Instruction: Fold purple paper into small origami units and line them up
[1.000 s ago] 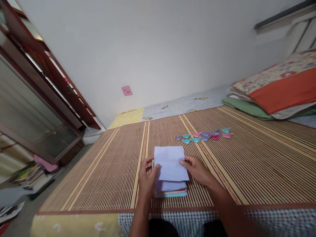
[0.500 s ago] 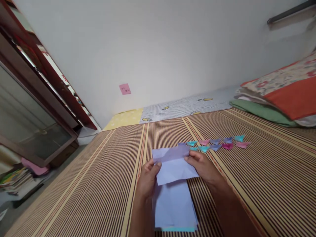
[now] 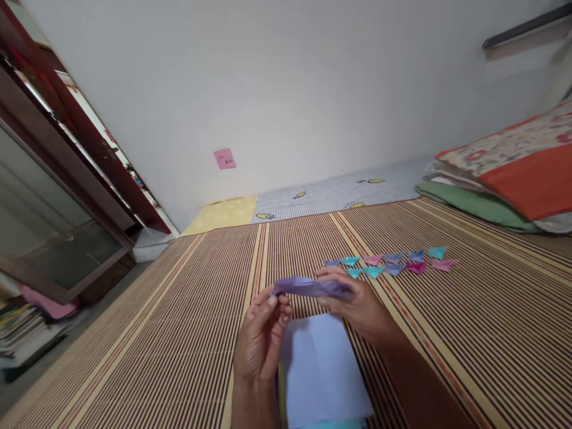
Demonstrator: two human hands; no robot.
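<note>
A sheet of purple paper (image 3: 308,287) is held up between my two hands and shows as a narrow, nearly edge-on strip. My left hand (image 3: 261,333) pinches its left end between thumb and fingers. At the other end my right hand (image 3: 357,301) grips the paper, its fingers curled round the edge and partly hidden. Below the hands, a stack of pale purple paper (image 3: 326,369) lies on the striped mat, with a turquoise edge peeking out at the bottom.
Two rows of small folded paper boats (image 3: 393,269) in turquoise, pink and purple lie beyond my right hand. The striped mat (image 3: 179,333) spreads all round. Folded bedding (image 3: 513,179) is piled at the right; a glazed door (image 3: 53,208) stands at the left.
The purple sheet was facing me with a folded band along its top; now it is tipped to a thin strip. My right hand has turned over its right end.
</note>
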